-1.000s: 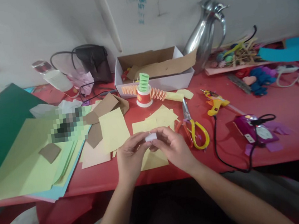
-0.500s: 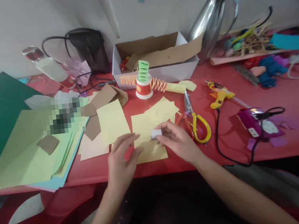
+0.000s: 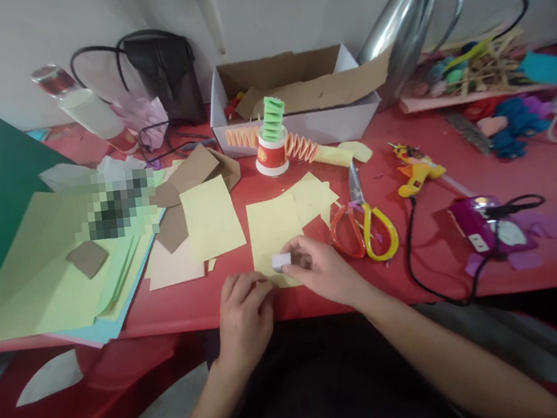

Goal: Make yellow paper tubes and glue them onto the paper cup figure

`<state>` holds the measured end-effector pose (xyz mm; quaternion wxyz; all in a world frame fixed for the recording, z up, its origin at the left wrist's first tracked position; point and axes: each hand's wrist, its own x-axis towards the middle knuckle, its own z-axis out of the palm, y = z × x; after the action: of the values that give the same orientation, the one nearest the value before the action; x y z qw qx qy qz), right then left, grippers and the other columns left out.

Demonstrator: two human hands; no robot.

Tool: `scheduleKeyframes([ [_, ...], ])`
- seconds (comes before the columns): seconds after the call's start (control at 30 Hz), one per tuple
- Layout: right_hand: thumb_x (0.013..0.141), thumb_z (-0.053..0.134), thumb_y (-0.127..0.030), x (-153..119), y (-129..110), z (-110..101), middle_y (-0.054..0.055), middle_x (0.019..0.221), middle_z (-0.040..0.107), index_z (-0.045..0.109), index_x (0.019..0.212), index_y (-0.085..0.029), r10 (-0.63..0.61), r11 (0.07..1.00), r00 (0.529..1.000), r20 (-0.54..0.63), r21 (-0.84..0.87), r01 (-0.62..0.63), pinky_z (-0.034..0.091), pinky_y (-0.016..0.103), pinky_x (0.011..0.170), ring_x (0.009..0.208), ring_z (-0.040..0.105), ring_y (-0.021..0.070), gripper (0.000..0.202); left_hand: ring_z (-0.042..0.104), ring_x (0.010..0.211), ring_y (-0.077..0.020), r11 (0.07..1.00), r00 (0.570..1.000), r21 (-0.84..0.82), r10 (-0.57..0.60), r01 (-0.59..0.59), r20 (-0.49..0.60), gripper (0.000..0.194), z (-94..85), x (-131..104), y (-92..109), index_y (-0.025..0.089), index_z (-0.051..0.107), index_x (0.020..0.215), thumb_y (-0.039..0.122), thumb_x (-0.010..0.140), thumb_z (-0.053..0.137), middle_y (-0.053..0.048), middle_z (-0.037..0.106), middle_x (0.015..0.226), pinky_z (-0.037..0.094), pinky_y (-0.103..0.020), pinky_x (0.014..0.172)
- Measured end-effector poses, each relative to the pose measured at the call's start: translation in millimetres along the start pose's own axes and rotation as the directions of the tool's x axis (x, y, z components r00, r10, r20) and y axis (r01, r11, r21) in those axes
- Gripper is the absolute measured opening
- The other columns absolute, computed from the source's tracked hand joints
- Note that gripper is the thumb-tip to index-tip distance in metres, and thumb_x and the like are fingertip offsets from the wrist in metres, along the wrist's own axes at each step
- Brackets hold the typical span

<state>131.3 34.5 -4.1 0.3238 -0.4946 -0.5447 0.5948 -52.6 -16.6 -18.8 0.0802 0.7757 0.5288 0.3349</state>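
Observation:
My right hand (image 3: 318,266) pinches a small pale grey-white block (image 3: 281,261) over the lower part of a yellow paper sheet (image 3: 273,226). To its left, my left hand (image 3: 247,306) has its fingers curled together near the sheet's lower left corner; whether something small sits between the fingertips is hidden. Behind the sheet stands a red and white paper cup (image 3: 272,154) with a green folded paper strip (image 3: 273,119) upright on top and orange folded strips at both sides. Scissors (image 3: 365,226) with red and yellow handles lie right of my right hand.
A second yellow sheet (image 3: 212,218) and brown card pieces (image 3: 194,177) lie left of centre, beside stacked coloured paper (image 3: 29,277). An open box (image 3: 299,126) stands behind the cup. On the right are a yellow glue gun (image 3: 418,176), a purple power socket (image 3: 492,228) and its black cable.
The block has moved slightly left and down in my right hand. My left hand has shifted right and down, and its spread fingers have closed. The view has shifted a little.

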Motion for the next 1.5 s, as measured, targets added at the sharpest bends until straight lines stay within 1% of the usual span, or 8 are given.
scheduleKeyframes([
  [0.2, 0.083, 0.070, -0.028, -1, -1, -1, 0.006, 0.095, 0.071, 0.066, 0.096, -0.022, -0.081, 0.979, 0.993, -0.091, -0.194, 0.062, 0.052, 0.037, 0.074, 0.075, 0.064, 0.0187, 0.014, 0.058, 0.115, -0.0260, 0.993, 0.993, 0.015, 0.119, -0.119, 0.002, 0.034, 2.8, 2, -2, 0.021, 0.065, 0.100, -0.005, 0.085, 0.048, -0.010, 0.068, 0.121, 0.050, -0.045, 0.098],
  [0.47, 0.081, 0.075, -0.017, 4, -8, -11, 0.005, 0.091, 0.072, 0.071, 0.096, -0.019, -0.086, 0.939, 0.996, -0.027, -0.335, 0.072, 0.051, 0.032, 0.069, 0.071, 0.062, 0.0156, 0.016, 0.064, 0.110, -0.0224, 0.989, 0.988, -0.036, 0.146, -0.145, 0.042, 0.025, 7.7, 14, -4, 0.020, 0.062, 0.102, 0.001, 0.091, 0.051, -0.008, 0.072, 0.115, 0.051, -0.041, 0.099],
  [0.7, 0.084, 0.070, -0.008, 7, -5, -15, 0.004, 0.091, 0.070, 0.077, 0.084, -0.020, -0.276, 0.922, 0.958, 0.072, -0.261, 0.285, 0.052, 0.028, 0.069, 0.077, 0.066, 0.0150, 0.014, 0.068, 0.096, -0.0211, 0.989, 0.988, -0.011, 0.150, -0.150, 0.038, 0.022, 7.3, 19, -3, 0.019, 0.062, 0.105, 0.004, 0.091, 0.055, -0.008, 0.074, 0.104, 0.053, -0.037, 0.088],
  [0.97, 0.084, 0.071, -0.010, 6, 6, -18, 0.003, 0.092, 0.067, 0.077, 0.087, -0.021, -0.304, 0.923, 0.947, 0.106, -0.214, 0.320, 0.052, 0.027, 0.068, 0.078, 0.065, 0.0140, 0.013, 0.071, 0.096, -0.0210, 0.972, 0.969, -0.022, 0.234, -0.233, 0.073, 0.032, 0.5, 17, -9, 0.022, 0.062, 0.115, 0.016, 0.085, 0.072, -0.006, 0.076, 0.108, 0.047, -0.043, 0.099],
  [1.07, 0.085, 0.070, -0.010, 5, 5, -17, 0.002, 0.091, 0.065, 0.074, 0.089, -0.020, -0.317, 0.915, 0.943, 0.099, -0.230, 0.331, 0.050, 0.025, 0.066, 0.074, 0.062, 0.0121, 0.012, 0.071, 0.098, -0.0219, 0.983, 0.979, -0.046, 0.183, -0.180, 0.084, 0.033, -0.9, 18, -8, 0.022, 0.062, 0.116, 0.019, 0.085, 0.072, -0.006, 0.076, 0.109, 0.047, -0.043, 0.098],
  [1.2, 0.084, 0.070, -0.010, 2, 3, -16, -0.001, 0.084, 0.061, 0.068, 0.092, -0.020, -0.278, 0.910, 0.958, 0.072, -0.298, 0.287, 0.047, 0.024, 0.063, 0.069, 0.058, 0.0111, 0.013, 0.070, 0.099, -0.0202, 0.993, 0.998, -0.122, -0.001, 0.008, 0.059, 0.016, 2.9, 22, -2, 0.023, 0.067, 0.104, 0.014, 0.091, 0.062, -0.006, 0.075, 0.106, 0.051, -0.038, 0.089],
  [1.3, 0.083, 0.071, -0.012, 1, 3, -15, -0.004, 0.076, 0.059, 0.062, 0.096, -0.021, -0.230, 0.928, 0.972, 0.053, -0.289, 0.236, 0.046, 0.024, 0.061, 0.064, 0.057, 0.0109, 0.018, 0.068, 0.102, -0.0223, 0.983, 0.987, -0.132, -0.117, 0.131, 0.106, 0.011, 4.8, 28, 1, 0.022, 0.068, 0.096, 0.015, 0.088, 0.063, -0.007, 0.074, 0.113, 0.052, -0.038, 0.086],
  [1.5, 0.081, 0.071, -0.013, 0, 4, -15, -0.005, 0.074, 0.058, 0.059, 0.097, -0.022, -0.180, 0.939, 0.983, 0.028, -0.293, 0.181, 0.046, 0.025, 0.061, 0.063, 0.057, 0.0119, 0.022, 0.064, 0.095, -0.0248, 0.987, 0.966, -0.083, -0.115, 0.138, 0.232, 0.023, 1.3, 37, 1, 0.023, 0.068, 0.107, 0.015, 0.085, 0.063, -0.004, 0.076, 0.097, 0.051, -0.042, 0.083],
])
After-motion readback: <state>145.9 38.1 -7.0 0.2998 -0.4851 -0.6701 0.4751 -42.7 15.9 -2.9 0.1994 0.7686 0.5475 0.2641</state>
